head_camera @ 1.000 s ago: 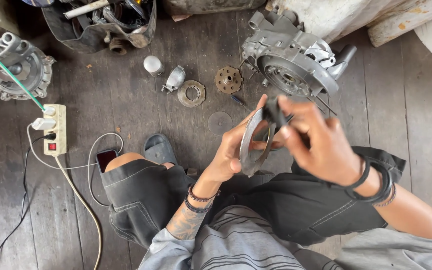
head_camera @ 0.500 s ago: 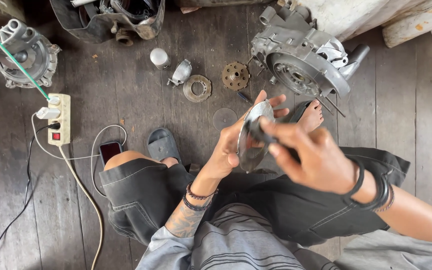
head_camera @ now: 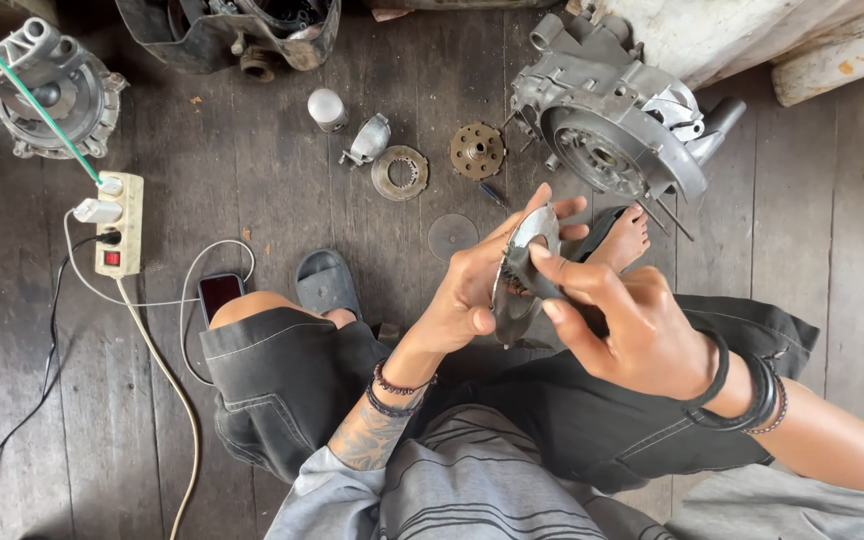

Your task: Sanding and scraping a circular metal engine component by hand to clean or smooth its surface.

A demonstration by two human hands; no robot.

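Note:
I sit on a dark plank floor with my knees apart. My left hand (head_camera: 472, 290) cups a round grey metal disc (head_camera: 522, 262) from behind, holding it on edge above my lap. My right hand (head_camera: 627, 325) pinches a small dark part (head_camera: 530, 285) against the disc's face, fingers curled around it. A grey engine casing (head_camera: 607, 125) lies just beyond my hands, by my bare foot (head_camera: 627, 240).
On the floor lie a brown toothed hub (head_camera: 477, 150), a ring part (head_camera: 399, 172), a small grey cap (head_camera: 327, 107), a thin flat disc (head_camera: 452, 236), a power strip (head_camera: 119, 222), a phone (head_camera: 220, 293), a sandal (head_camera: 324, 283) and another metal housing (head_camera: 47, 95).
My right hand has slid down and left across the disc, from its upper edge to its face. The view has shifted slightly; the disc stays in my left hand.

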